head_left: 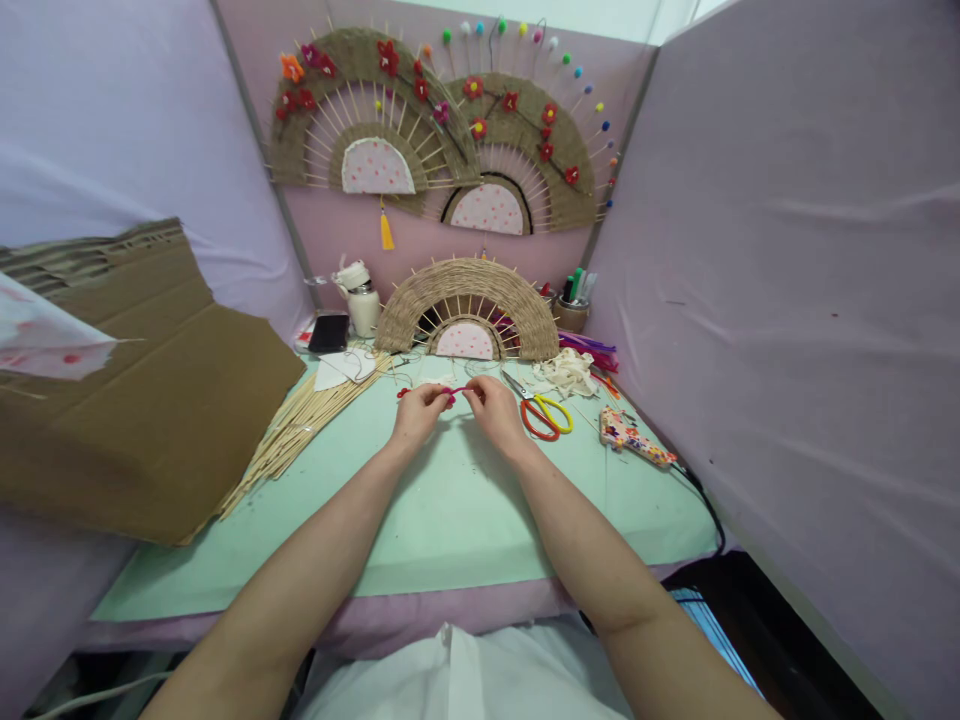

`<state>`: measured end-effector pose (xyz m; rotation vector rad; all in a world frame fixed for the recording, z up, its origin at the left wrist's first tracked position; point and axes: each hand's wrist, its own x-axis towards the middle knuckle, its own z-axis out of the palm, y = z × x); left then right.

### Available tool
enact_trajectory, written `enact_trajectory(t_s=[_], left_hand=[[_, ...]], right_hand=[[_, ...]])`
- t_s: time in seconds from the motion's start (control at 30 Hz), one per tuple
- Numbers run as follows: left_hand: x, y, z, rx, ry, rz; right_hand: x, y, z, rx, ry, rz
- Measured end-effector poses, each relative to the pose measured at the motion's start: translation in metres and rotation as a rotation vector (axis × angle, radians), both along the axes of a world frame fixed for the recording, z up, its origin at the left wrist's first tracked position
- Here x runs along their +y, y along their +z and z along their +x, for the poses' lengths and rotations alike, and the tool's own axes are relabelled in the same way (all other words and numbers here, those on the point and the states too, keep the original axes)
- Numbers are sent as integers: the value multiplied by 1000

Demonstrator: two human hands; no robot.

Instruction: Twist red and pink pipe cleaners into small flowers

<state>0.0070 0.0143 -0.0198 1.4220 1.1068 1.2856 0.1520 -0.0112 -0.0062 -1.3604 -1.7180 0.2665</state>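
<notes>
My left hand [419, 414] and my right hand [493, 408] are close together above the middle of the green table [450, 520]. Between them runs a magenta pipe cleaner [459, 390], pinched at both sides, with a bunched part by my left fingertips. A small red piece [403, 393] shows just left of my left hand. To the right of my right hand lie scissors [541, 412] with one red and one yellow handle. Behind my hands stands a twine-wrapped half-round fan [466, 280] with thin sticks and a dotted pink centre.
Bundled sticks [300, 420] and a large cardboard sheet [150, 410] lie left. A patterned glue gun [634, 440], its cord trailing off the edge, rests right. At the back are a bottle [364, 306], phone [328, 333] and pen holder [571, 312]. Decorated fans [375, 90] hang on the wall.
</notes>
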Motion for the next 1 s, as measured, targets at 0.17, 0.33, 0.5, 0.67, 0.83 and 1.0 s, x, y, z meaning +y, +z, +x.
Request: enact_trajectory(t_s=[0.17, 0.33, 0.5, 0.67, 0.83, 1.0], left_hand=[[-5, 0, 0, 184, 11, 126], [-11, 0, 5, 314, -26, 203], [-12, -1, 6, 289, -63, 204], [-10, -2, 5, 286, -70, 201], [-14, 2, 7, 300, -70, 206], [-15, 3, 8, 306, -61, 231]], right_hand=[[5, -4, -2, 313, 10, -221], [9, -3, 0, 628, 49, -372], [10, -4, -2, 695, 8, -302], [14, -11, -5, 677, -6, -229], [11, -13, -5, 326, -31, -149], [7, -11, -4, 16, -25, -122]])
